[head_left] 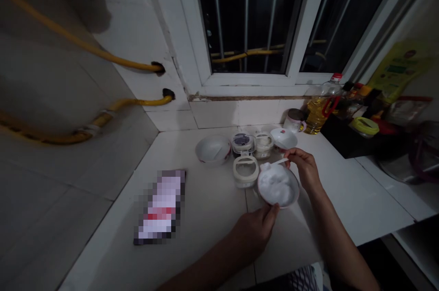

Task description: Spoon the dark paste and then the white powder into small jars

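My left hand [259,227] grips the near rim of a white bowl [295,190], thumb on the edge, and the bowl is tilted. Inside it lies a white powdery or grainy substance [277,186]. Between the fingers of my right hand [304,167] is the handle of a small white spoon [279,161]. The spoon's head is over the bowl's far left rim and carries some of the white stuff. Just left of the bowl stands a clear lidded container [246,172] with a pale rim.
Behind are two more containers, a dark-topped one [243,142] and a pale one [264,145]. A large bowl [212,150], a small bowl [284,138], a glass mug [294,121] and an oil bottle [318,110] line the back. A blurred-out phone-shaped item [161,206] lies left.
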